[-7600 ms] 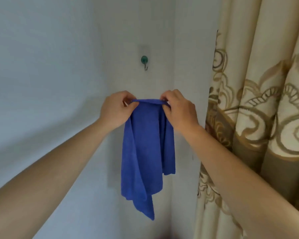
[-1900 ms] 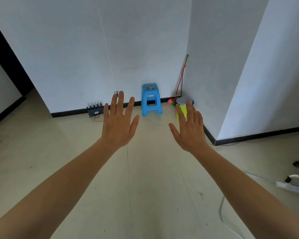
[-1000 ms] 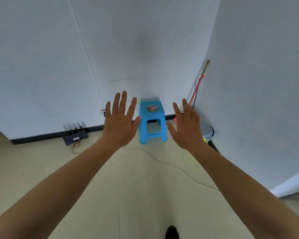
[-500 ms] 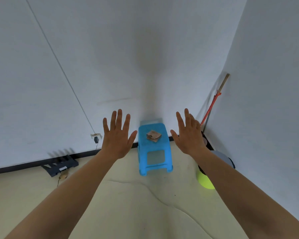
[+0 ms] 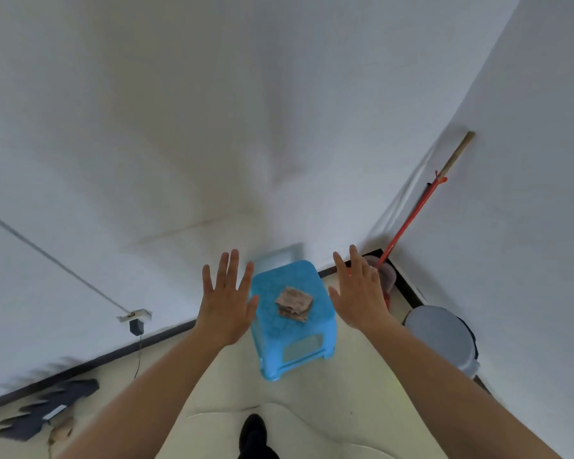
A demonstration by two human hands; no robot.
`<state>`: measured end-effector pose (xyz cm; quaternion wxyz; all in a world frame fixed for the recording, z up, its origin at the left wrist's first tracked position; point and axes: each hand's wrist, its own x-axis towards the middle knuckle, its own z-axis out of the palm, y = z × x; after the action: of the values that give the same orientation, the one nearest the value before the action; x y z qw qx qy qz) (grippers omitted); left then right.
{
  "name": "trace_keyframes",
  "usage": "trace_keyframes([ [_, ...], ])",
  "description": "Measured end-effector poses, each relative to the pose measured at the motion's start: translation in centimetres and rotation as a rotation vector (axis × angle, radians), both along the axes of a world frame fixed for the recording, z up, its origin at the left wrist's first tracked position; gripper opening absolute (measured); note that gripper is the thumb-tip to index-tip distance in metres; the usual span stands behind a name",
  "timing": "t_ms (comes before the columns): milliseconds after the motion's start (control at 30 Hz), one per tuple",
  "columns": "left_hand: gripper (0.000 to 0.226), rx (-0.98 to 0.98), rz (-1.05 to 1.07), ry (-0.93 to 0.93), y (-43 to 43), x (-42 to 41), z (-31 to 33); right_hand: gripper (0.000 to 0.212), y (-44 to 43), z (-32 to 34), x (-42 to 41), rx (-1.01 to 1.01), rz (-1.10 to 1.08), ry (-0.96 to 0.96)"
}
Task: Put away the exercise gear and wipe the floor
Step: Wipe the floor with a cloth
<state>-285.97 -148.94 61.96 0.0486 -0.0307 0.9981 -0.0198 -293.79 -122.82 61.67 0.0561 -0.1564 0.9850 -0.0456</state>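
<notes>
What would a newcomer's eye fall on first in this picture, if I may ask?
The left hand and right hand are held up in mid-frame, fingers spread, holding nothing. Between them a bright blue stool stands by the wall, with a brownish folded scrap on its seat. On the right, a red and wooden pole leans in the corner.

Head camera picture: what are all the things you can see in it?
stool: one, blue, on the floor against the wall near the corner
folded cloth: one, brownish, on top of the stool
stick: one, red with a wooden end, leaning in the corner
bin: one, grey, on the floor by the right wall
plug: one, black, low on the left wall
rack: one, dark, blurred, on the floor at left
shoe: one, black, bottom middle
left hand: spread, holding nothing, left of the stool
right hand: spread, holding nothing, right of the stool
</notes>
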Motion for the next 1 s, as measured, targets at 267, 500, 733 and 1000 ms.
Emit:
trace_keyframes([
  [267,0.066,0.090,-0.082,-0.252,-2.3,-8.7,-12.2,0.072,-4.4,-11.5,-6.4,-0.028,-0.087,-0.210],
  [500,0.068,0.175,-0.044,-0.499,-1.0,-9.6,-28.5,0.071,-5.7,-29.1,-8.3,-0.021,-0.094,-0.459],
  [733,0.083,0.191,-0.021,-0.631,1.3,-7.1,-37.2,0.071,-6.3,-37.9,-9.2,-0.091,0.134,-0.310],
  [1000,0.086,0.129,-0.021,-0.724,1.3,-8.3,-36.1,0.029,-5.6,-38.8,-9.1,-0.078,0.104,-0.165],
])
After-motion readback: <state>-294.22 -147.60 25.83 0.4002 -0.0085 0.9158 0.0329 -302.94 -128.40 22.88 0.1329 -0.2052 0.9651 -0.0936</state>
